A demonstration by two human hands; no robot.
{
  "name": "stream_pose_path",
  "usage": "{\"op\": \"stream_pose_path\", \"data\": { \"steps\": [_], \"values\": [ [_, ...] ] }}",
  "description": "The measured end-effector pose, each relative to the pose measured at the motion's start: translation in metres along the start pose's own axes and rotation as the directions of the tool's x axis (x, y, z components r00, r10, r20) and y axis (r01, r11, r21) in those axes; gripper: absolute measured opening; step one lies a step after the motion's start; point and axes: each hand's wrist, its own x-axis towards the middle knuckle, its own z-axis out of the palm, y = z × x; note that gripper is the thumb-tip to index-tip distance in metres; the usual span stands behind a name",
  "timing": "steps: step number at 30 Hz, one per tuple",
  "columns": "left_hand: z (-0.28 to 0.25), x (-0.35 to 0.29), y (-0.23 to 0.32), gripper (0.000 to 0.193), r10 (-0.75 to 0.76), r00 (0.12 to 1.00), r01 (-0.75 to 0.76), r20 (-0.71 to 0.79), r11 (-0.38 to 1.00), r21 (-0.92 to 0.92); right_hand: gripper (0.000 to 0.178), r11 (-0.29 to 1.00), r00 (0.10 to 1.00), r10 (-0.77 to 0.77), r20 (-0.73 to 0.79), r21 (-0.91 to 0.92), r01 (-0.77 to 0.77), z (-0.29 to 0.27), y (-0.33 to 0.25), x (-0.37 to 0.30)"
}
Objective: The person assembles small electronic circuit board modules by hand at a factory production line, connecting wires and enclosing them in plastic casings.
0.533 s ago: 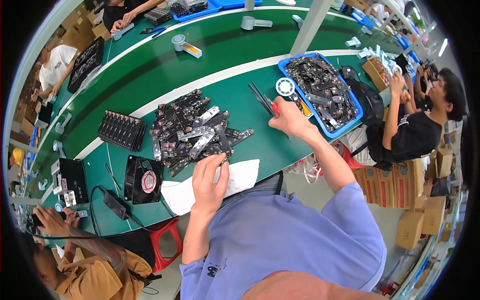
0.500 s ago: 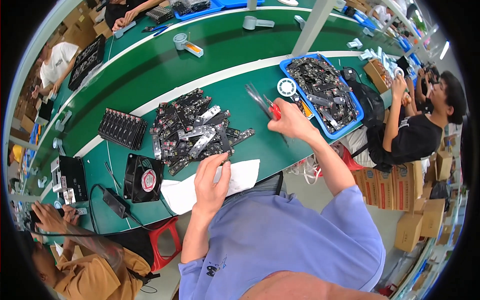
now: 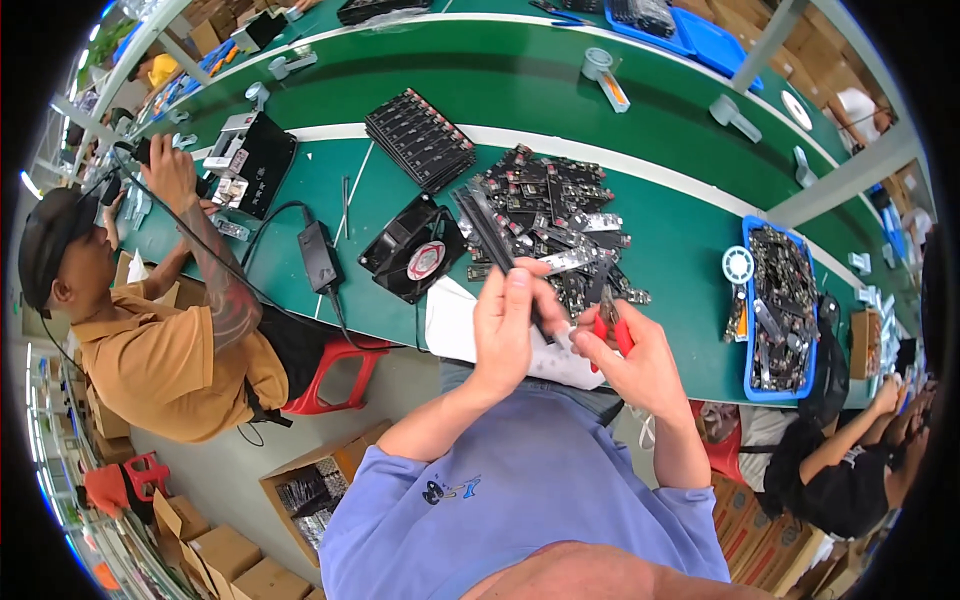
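My left hand is closed around a long black circuit board strip, blurred by motion and tilted over the near side of the pile. In my right hand are red-handled pliers, their jaws pointing up beside the left fingers. Whether the jaws touch the strip I cannot tell. Just beyond both hands lies a loose pile of small circuit boards, some with silvery faces. A white cloth or paper sheet lies under my hands at the table's near edge.
Left of the pile are a black fan, a power adapter with cables, and a neat stack of boards. A blue tray full of boards stands to the right. A co-worker in a tan shirt sits at left.
The view has turned, shifting the scene. My left hand, empty before, now holds a strip. My right hand has brought the pliers from near the blue tray to the left hand.
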Motion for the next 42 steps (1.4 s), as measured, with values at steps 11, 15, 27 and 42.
{"op": "stream_pose_path", "data": {
  "steps": [11,15,27,42],
  "values": [
    [-0.027,0.047,0.071,0.034,0.112,0.994,-0.112,0.007,0.985,0.131,0.021,0.980,0.997,0.082,0.017,0.180,-0.083,-0.010,0.013,-0.004],
    [-0.009,0.047,0.047,0.029,-0.038,0.997,0.040,0.062,0.999,-0.023,0.023,0.956,0.999,0.002,-0.041,0.292,0.010,-0.006,0.010,0.001],
    [-0.009,0.037,0.036,0.031,-0.036,0.988,0.052,0.150,0.993,-0.107,0.042,0.882,0.986,0.143,-0.082,0.462,-0.089,-0.058,0.043,0.029],
    [-0.024,0.005,0.067,0.026,0.036,0.918,-0.235,0.395,0.852,0.468,0.041,0.810,0.789,-0.556,-0.260,0.044,0.585,0.013,-0.019,0.051]
  ]
}}
